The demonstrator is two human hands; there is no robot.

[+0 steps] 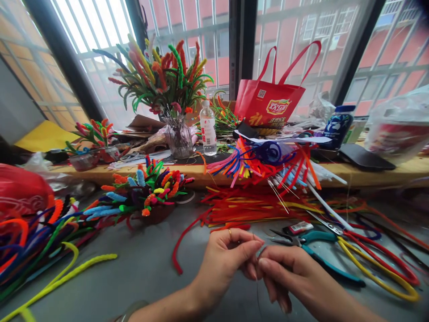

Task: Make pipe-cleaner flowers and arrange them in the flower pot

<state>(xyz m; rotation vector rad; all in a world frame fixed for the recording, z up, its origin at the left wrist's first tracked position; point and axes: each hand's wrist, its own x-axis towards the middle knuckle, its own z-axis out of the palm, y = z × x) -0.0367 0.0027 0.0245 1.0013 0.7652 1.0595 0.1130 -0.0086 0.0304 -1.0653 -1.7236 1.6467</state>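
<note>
My left hand (226, 257), with a ring on one finger, is closed in a pinch at the lower middle. Fingertip to fingertip with it, my right hand (290, 273) is pinched shut too. A thin wire (258, 293) runs between the fingertips and hangs down below them; its held part is mostly hidden. Just beyond my right hand lie teal-handled pliers (321, 250), jaws pointing left. Scissors (368, 257) with one red and one yellow handle rest to the right. Behind the hands is a pile of red and orange pipe cleaners (248, 208).
Left, a bunch of pipe cleaners (150, 190) and a yellow strip (77, 268) lie on the grey table (144, 268). The wooden ledge (100, 174) carries a glass vase (179, 138), a water bottle (208, 129), a red bag (268, 100) and a phone (367, 156).
</note>
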